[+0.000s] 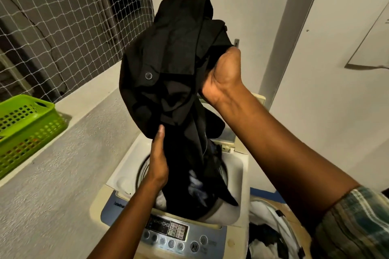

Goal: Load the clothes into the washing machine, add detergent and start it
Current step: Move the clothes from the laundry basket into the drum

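A black garment (pixel 170 65) with a metal snap button hangs above the open top-loading washing machine (pixel 124 172). My right hand (pixel 223 78) grips its upper right edge, raised high. My left hand (pixel 159 157) holds its lower left part just over the drum. The garment's tail trails down into the drum, where dark and pale clothes (pixel 195 187) lie. The control panel (pixel 174 233) with buttons faces me at the front. No detergent is in view.
A green plastic basket (pixel 27 124) sits on the ledge at left, below a netted window (pixel 63 27). More clothes lie in a container (pixel 271 231) to the right of the machine. White walls stand behind and to the right.
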Available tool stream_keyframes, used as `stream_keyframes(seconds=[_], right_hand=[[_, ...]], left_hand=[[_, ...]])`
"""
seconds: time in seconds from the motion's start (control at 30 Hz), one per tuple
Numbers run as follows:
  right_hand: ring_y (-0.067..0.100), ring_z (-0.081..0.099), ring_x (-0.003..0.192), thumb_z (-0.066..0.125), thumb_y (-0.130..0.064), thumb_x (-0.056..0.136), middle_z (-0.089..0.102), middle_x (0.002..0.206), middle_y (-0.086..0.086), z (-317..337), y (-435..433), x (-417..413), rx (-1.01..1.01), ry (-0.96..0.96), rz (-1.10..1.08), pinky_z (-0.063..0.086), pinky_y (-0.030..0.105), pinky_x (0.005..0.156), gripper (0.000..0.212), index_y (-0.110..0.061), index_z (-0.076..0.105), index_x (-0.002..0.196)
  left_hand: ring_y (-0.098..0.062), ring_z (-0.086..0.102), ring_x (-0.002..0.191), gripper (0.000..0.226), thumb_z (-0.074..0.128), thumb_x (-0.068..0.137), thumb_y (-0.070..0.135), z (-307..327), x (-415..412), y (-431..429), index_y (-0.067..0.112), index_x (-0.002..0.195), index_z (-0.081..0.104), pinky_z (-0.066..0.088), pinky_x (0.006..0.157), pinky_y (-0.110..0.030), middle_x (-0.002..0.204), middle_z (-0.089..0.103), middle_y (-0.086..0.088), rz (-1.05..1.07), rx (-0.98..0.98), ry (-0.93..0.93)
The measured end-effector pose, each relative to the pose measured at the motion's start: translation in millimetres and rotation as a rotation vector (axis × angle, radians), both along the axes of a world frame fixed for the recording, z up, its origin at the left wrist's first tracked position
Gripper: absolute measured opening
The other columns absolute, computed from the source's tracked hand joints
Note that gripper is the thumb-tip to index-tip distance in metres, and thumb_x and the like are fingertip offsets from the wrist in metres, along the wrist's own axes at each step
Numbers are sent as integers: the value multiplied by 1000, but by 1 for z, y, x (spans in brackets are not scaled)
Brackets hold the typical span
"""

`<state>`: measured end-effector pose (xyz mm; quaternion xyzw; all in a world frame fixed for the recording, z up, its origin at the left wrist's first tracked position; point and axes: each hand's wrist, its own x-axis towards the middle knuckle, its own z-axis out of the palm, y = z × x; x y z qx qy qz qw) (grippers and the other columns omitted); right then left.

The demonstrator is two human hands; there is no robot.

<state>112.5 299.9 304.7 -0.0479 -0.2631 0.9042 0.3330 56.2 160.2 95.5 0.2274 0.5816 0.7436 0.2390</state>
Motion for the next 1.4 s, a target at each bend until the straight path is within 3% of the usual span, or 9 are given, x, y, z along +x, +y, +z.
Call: stream_keyframes(seconds=[0.13, 0.23, 0.37, 0.5, 0.6, 0.93, 1.13, 1.3, 1.4], right_hand=[[27, 66, 96, 35, -29, 104, 69, 104, 10, -12, 1, -6, 32, -7, 42, 56, 35, 84, 36, -12, 66, 113], [27, 65, 102, 39, -27, 103, 70, 104, 8, -37, 2, -5, 45, -49, 68, 54, 36, 93, 31, -13, 67, 110], [27, 69, 101, 37, -23, 105, 74, 104, 10, -84, 6, 1, 38, -136, 79, 56, 37, 92, 36, -10, 71, 106], [27, 73, 98, 36, -20, 105, 76, 111, 13, -139, 6, 7, -15, -276, 71, 63, 36, 83, 38, -7, 71, 114], [28, 77, 98, 41, -21, 104, 77, 115, 14, -182, 7, 9, -50, -439, 64, 65, 36, 79, 37, -7, 75, 112], [26, 66, 108, 58, -8, 97, 70, 121, 9, -275, -2, 24, 342, -1021, 61, 60, 49, 93, 25, -27, 72, 106], [21, 60, 113, 61, -17, 101, 66, 120, 1, -278, 5, 45, 431, -1048, 79, 61, 45, 92, 21, -23, 71, 119], [16, 62, 107, 58, -14, 102, 68, 115, -2, -288, 16, 79, 615, -1024, 35, 57, 29, 81, 22, -16, 71, 120], [14, 66, 104, 60, -12, 102, 70, 113, -1, -296, 24, 115, 639, -1023, 28, 58, 26, 80, 19, -14, 72, 117]], left_hand=[[-12, 60, 129, 53, 65, 88, 63, -18, 0, -4, 39, 135, 61, 52, 101, -24, 139, 64, 9, 8, -74, 47], [7, 67, 105, 33, 71, 77, 54, -24, 3, -8, 53, 110, 67, 51, 79, -6, 113, 71, 29, 2, -209, 96], [-20, 59, 66, 35, 74, 81, 45, -38, -1, -5, 22, 64, 55, 41, 59, -30, 57, 56, 9, 89, -615, 160], [-34, 62, 109, 11, 68, 92, 22, -66, -8, -2, 18, 103, 66, 42, 83, -30, 98, 68, 0, 57, -766, 136], [-36, 51, 135, 58, 70, 94, 25, -88, -11, -6, 4, 144, 51, 43, 111, -41, 146, 55, -17, -84, -895, 28], [-18, 63, 90, 51, 70, 89, 9, -115, -6, -18, 9, 137, 51, 50, 78, -32, 105, 64, -8, -21, -760, -204], [-21, 60, 115, 59, 75, 87, 19, -117, -11, -18, 19, 141, 51, 50, 103, -39, 133, 60, -7, -23, -747, -32], [-10, 60, 106, 59, 76, 85, 27, -110, -1, -11, 26, 139, 53, 47, 75, -16, 128, 60, 4, -50, -749, 81], [-17, 60, 118, 55, 74, 88, 23, -104, 15, 0, 22, 140, 54, 54, 95, -31, 133, 61, 0, -99, -744, 129]])
